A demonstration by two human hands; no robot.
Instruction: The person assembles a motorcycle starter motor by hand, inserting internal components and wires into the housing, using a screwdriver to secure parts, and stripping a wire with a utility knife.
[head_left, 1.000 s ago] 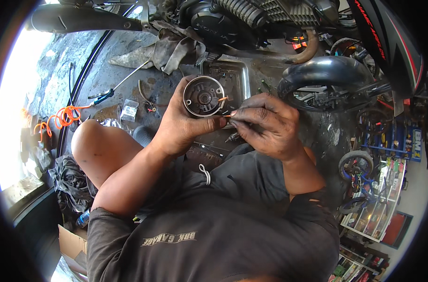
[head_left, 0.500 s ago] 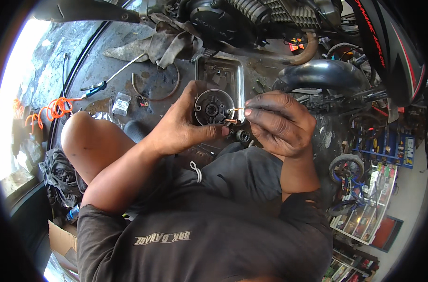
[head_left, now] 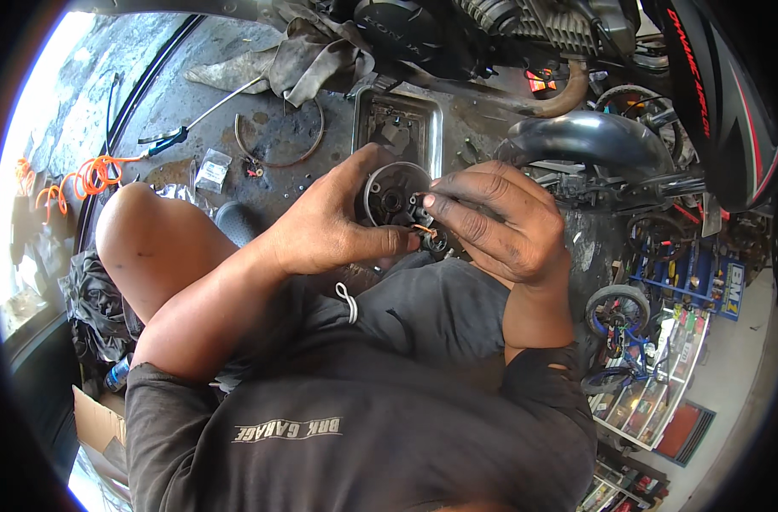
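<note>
My left hand [head_left: 325, 222] is closed around a round metal housing [head_left: 380, 194] with an open face, dark internal fittings and small holes, its thumb along the lower rim. A short copper-coloured lead [head_left: 425, 231] shows at the housing's lower right, by that thumb. My right hand [head_left: 504, 222] is pinched at the housing's right edge, fingertips on or just inside the rim; whatever they hold is hidden. Beyond the housing lies a rectangular metal tray [head_left: 433, 125] with small dark parts inside.
A motorcycle engine [head_left: 389, 30] and dark wheel [head_left: 589, 136] are above. On the floor are a rag [head_left: 312, 60], orange coiled hose [head_left: 99, 175], long-shafted tool [head_left: 171, 136], curved band [head_left: 320, 128] and plastic packet [head_left: 211, 171]. Small bicycles [head_left: 615, 316] and shelving stand right.
The housing and both hands have moved rightward. My right fingertips, earlier pinching a thin copper piece just outside the rim, now reach onto the housing, hiding that piece. The view has shifted slightly.
</note>
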